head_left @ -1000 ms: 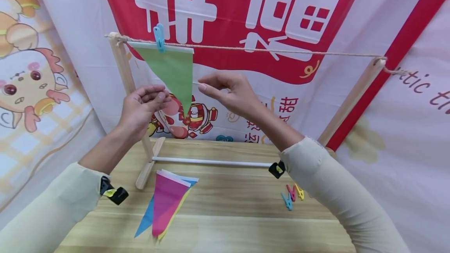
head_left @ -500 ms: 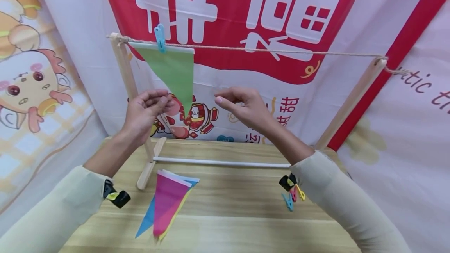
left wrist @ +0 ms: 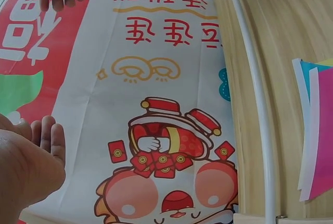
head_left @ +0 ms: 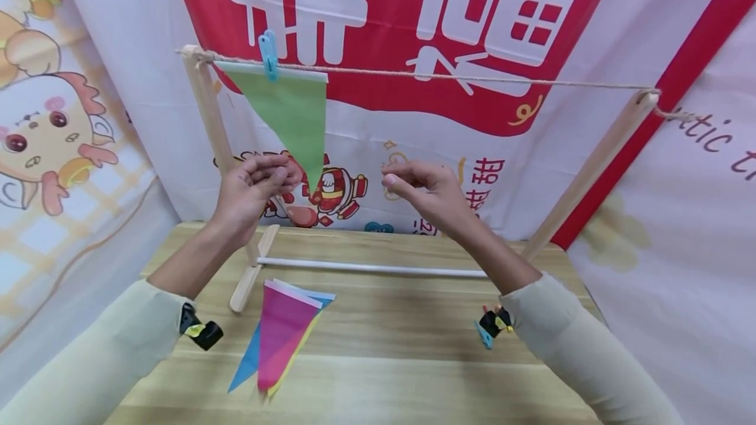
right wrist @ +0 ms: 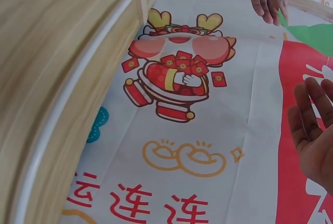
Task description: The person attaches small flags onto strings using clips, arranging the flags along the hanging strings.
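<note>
A green pennant [head_left: 298, 113] hangs from the rope [head_left: 425, 75] near its left end, held there by a light blue clothespin [head_left: 268, 54]. My left hand [head_left: 245, 199] is raised beside the pennant's lower left edge, its fingers loosely bent and holding nothing; in the right wrist view its fingertips are right by the green tip [right wrist: 283, 20]. To the right of the pennant, apart from it, my right hand [head_left: 434, 192] hovers with loosely curled fingers and nothing in them. Both palms look bare in the wrist views.
Magenta [head_left: 286, 336], blue and yellow pennants lie stacked on the wooden table [head_left: 378, 372]. Small clothespins [head_left: 484, 336] lie at right, partly hidden by the right wrist camera. Wooden posts [head_left: 207, 107] carry the rope; a white rod [head_left: 372, 267] runs low between them. A printed cloth hangs behind.
My right hand has moved right and down, away from the green pennant. The left hand has shifted slightly right and down. The pennant still hangs from its clothespin.
</note>
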A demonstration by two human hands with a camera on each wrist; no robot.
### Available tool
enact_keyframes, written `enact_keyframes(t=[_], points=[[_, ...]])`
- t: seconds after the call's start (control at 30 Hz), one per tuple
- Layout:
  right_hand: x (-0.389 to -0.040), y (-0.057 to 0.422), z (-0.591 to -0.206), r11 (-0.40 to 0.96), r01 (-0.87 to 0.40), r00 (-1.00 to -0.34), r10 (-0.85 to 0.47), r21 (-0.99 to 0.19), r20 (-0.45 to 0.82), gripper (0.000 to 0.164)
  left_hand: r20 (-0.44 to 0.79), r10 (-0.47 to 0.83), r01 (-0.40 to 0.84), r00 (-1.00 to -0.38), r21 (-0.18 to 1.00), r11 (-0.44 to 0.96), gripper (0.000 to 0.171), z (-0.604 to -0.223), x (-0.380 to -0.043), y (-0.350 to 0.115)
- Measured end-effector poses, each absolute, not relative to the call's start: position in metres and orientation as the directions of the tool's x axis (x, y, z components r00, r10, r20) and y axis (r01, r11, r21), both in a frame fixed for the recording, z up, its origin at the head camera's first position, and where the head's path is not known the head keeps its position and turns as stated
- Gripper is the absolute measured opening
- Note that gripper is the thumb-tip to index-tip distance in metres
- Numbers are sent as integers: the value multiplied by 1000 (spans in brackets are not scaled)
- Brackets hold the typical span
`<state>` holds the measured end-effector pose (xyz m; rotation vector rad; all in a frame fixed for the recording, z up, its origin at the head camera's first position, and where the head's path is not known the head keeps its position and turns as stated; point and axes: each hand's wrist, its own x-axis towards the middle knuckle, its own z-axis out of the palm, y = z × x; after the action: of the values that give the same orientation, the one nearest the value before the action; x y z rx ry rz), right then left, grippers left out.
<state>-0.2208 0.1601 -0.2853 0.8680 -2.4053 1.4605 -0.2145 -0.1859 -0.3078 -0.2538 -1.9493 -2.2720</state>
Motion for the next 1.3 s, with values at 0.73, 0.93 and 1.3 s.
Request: enact_keyframes(t=[0.73,0.93,1.3], points=[[-210,200,-296,354,-503,-861,-292,-789,418,27,177,47,174,-983,983,-67,31,-316,-216,-187],[-206,209,-302,375,-488,-870,-283,-788,403,26,151,68,148,-986,988,-41,23,-324,-212,-191],[-202,224,-319,417,-480,-877,-262,-772,403,23,119,90,124,-989,991,54,16,-340,-205,-202]])
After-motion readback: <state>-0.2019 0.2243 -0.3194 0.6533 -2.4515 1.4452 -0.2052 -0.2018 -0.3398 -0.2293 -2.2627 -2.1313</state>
